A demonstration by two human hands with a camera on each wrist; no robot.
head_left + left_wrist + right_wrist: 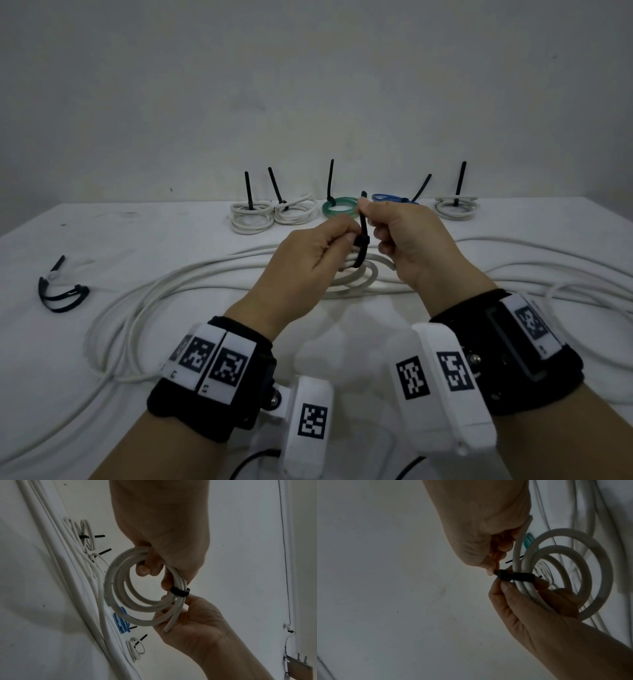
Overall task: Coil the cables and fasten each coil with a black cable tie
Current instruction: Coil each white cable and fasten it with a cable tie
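A small white cable coil (pixel 359 277) hangs above the table between both hands. My left hand (pixel 342 240) grips it, fingers hooked through the loops (pixel 142 569). A black cable tie (pixel 362 236) is wrapped around the bundled strands (pixel 179 592). My right hand (pixel 368 209) pinches the tie's tail, which points up and away. In the right wrist view the tie (pixel 522 576) crosses the coil (pixel 597 574), with the right fingertips (pixel 491 570) at its free end. The coil's cut end (pixel 169 626) lies against the right palm.
Several tied coils stand along the table's back edge: white ones (pixel 252 214) (pixel 296 212) (pixel 455 207), a green one (pixel 340 207) and a blue one (pixel 390 198). Spare black ties (pixel 61 294) lie at the left. Long loose white cable (pixel 154 308) sprawls across the white table (pixel 137 233).
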